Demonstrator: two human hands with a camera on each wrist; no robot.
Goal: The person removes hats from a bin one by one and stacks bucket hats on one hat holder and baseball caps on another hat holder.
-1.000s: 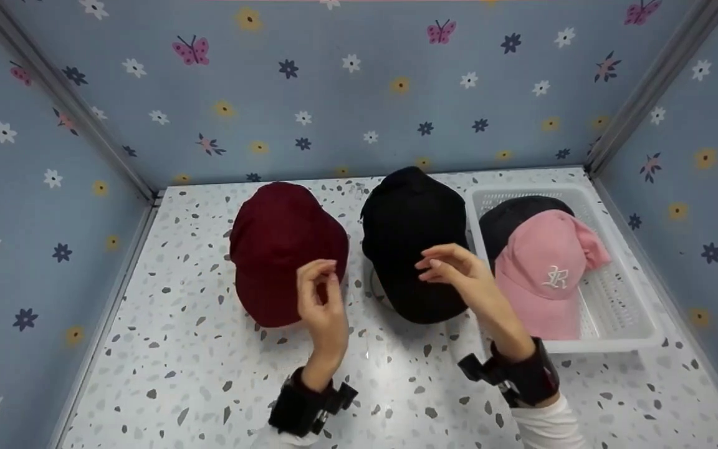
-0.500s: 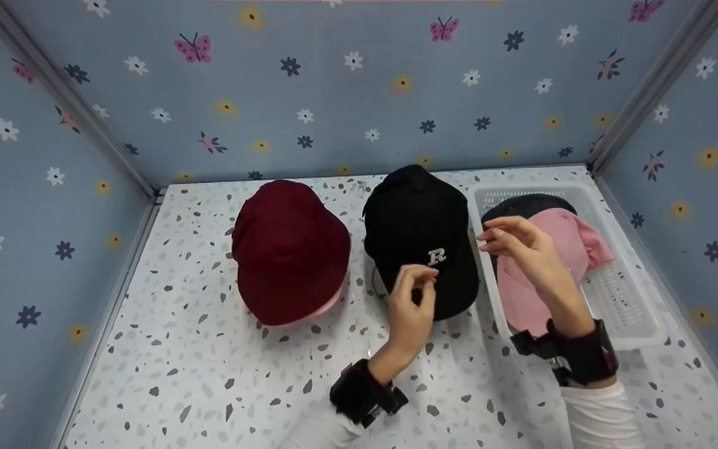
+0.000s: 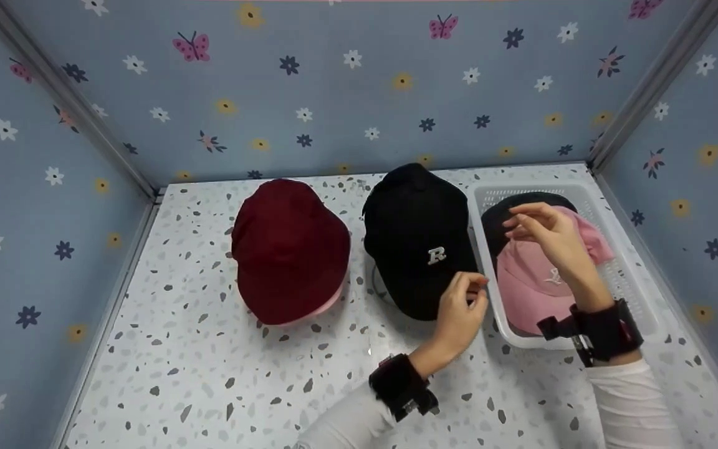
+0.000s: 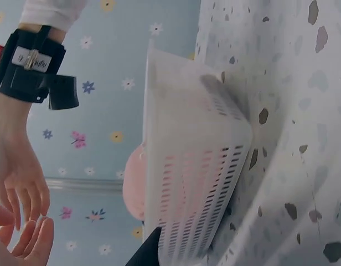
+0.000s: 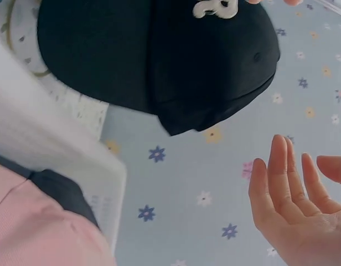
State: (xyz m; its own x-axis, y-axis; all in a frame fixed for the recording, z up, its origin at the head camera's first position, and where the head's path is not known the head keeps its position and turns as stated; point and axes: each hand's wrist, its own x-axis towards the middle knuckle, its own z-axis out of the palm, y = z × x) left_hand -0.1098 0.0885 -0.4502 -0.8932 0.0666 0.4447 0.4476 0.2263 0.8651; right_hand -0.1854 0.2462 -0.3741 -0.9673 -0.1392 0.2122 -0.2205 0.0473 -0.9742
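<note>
Patterned walls [image 3: 334,81] back a speckled table [image 3: 178,374] where your right grip [image 3: 555,243], relaxed and holding nothing, hovers over the pink cap [image 3: 530,308], brim toward you inside the white basket [image 3: 530,342], your likewise unclasped left grip [image 3: 460,312] farther off near the black cap [image 3: 418,224].

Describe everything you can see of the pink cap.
The pink cap looks like soft cloth, with a rounded crown, a brim and a white emblem on its front. It lies in the white basket, brim toward the bottom of the head view, overlapping a dark cap. In the left wrist view, its crown rises above the basket's rim. The right hand hangs above it without touching, hiding part of it in the head view.
</note>
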